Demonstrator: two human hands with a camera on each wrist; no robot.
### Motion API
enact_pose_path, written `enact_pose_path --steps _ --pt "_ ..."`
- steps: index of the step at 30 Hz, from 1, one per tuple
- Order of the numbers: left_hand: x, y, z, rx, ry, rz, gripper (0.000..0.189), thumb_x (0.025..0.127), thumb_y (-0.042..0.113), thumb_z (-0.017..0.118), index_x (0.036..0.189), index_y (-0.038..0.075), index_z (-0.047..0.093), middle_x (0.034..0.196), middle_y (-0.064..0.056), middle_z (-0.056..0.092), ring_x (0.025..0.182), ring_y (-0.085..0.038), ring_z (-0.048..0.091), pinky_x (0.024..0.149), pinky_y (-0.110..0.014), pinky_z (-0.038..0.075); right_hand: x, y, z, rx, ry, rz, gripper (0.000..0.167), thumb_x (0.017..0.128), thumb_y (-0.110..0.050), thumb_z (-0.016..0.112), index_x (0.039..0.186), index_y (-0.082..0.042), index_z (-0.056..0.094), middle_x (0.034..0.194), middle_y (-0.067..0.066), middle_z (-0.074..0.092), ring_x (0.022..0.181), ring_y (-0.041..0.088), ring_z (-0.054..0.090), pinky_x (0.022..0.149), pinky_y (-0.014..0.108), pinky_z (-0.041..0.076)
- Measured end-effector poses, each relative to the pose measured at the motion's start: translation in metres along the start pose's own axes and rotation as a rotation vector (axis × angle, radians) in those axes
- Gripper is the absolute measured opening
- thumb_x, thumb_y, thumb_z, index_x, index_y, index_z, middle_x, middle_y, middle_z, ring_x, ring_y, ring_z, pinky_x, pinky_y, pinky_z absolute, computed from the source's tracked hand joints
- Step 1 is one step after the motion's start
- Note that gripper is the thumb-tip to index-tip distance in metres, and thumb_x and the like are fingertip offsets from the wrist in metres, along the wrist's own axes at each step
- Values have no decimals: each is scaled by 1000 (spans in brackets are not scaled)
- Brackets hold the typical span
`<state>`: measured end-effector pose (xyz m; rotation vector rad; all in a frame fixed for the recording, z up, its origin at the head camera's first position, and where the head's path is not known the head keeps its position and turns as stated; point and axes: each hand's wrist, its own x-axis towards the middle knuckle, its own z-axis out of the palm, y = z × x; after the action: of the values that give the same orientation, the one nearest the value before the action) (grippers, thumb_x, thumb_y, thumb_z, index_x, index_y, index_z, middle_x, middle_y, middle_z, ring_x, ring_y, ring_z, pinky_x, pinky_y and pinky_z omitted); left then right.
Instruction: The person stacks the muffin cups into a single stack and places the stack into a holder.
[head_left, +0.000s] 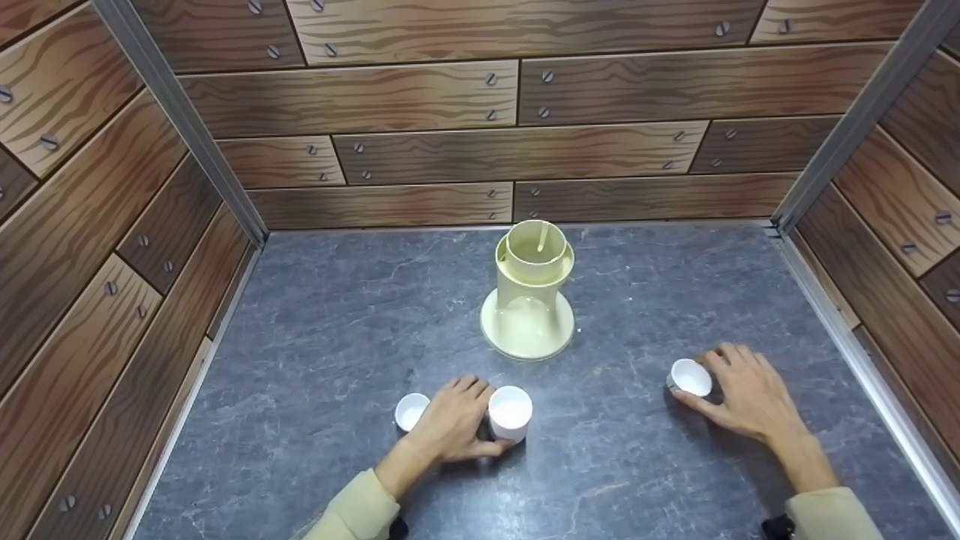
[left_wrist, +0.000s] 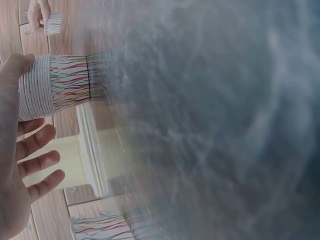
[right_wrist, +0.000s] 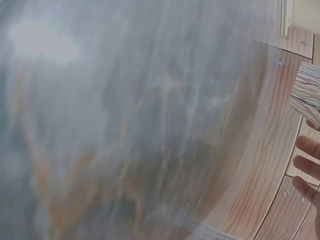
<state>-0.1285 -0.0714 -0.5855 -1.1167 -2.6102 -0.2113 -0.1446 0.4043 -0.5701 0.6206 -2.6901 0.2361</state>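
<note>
Left hand (head_left: 454, 420): I had its thumb and forefinger holding the cup stack (head_left: 510, 412) from the left, while the other fingers spread loosely and held nothing.
Cup stack: It stood upright on the near part of the counter (head_left: 315, 315), close to the middle, mouth up. I took the tight ridges round its upper part for nested rims.
Right hand (head_left: 746, 394): I had the single cup (head_left: 690, 379) held between thumb and forefinger, with the remaining fingers extended past it.
Single cup: It was on the near right, well apart from the stack, mouth up. I could not tell whether its base touched the counter.
Spare cup (head_left: 412, 411): It sat mouth up at near left, partly hidden by the left arm, and neither hand's fingers held it.
Pale-yellow stand (head_left: 527, 330): It stood upright at the far middle, beyond the cups, untouched.
Step in hand: I judged this to be cup handling, with one grip on the stack and one on the single cup.
Next move: To my mind it called for a light, level grip on both sides, since squeezing could have dented thin walls or tipped the stack.
</note>
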Motion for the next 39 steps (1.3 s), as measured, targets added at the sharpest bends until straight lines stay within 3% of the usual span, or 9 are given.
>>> enact_pose_path --steps 14,21,39 --pt "3 -1 1 14 -5 8 79 77 75 66 121 10 63 108 -4 65 102 -22 58 91 -39 50 13 -20 5 71 50 -33 65 76 -60 79 111 -7 68 104 13 59 99 36 56 83 52 43" --pt "3 0 1 3 -16 -2 78 76 74 68 121 10 63 108 -4 65 103 -22 58 91 -40 50 19 -34 9 101 53 -66 63 78 -60 78 113 -8 68 106 13 59 102 36 56 88 53 43" --pt "3 1 1 -4 -30 -8 81 75 73 70 124 9 62 111 -5 65 105 -23 57 94 -41 49 33 -72 19 180 60 -158 60 77 -61 79 111 -13 68 110 8 60 102 30 57 88 52 45"
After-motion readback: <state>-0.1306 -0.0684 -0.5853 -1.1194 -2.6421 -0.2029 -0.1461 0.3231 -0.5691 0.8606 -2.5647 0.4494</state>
